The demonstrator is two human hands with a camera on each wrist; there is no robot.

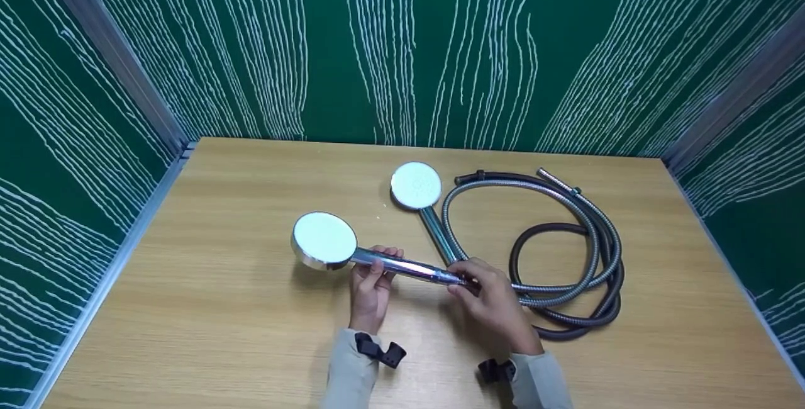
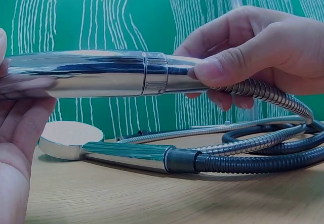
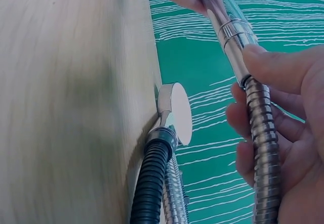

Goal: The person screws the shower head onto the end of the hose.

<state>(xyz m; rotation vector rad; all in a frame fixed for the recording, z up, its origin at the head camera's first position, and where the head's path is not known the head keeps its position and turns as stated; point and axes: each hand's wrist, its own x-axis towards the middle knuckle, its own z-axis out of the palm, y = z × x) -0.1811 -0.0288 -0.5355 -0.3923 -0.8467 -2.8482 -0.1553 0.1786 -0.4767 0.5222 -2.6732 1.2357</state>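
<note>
A chrome shower head (image 1: 324, 239) with a round white face is held above the table, its handle slanting down to the right. My left hand (image 1: 370, 292) grips the handle between thumb and fingers near its middle. At the handle's lower end, my right hand (image 1: 494, 302) pinches the smooth metal connector (image 2: 185, 72) of a silver hose (image 3: 263, 148). That connector sits against the ringed end of the handle, in line with it. Behind, a second shower head (image 1: 416, 185) lies on the table, joined to a black ribbed hose (image 2: 253, 164) by a dark collar.
Coils of silver and black hose (image 1: 607, 270) lie on the right of the wooden table (image 1: 207, 296). A loose silver hose end (image 1: 550, 176) and a black one (image 1: 465, 179) point toward the back. Green walls (image 1: 427, 50) with white streaks enclose the table.
</note>
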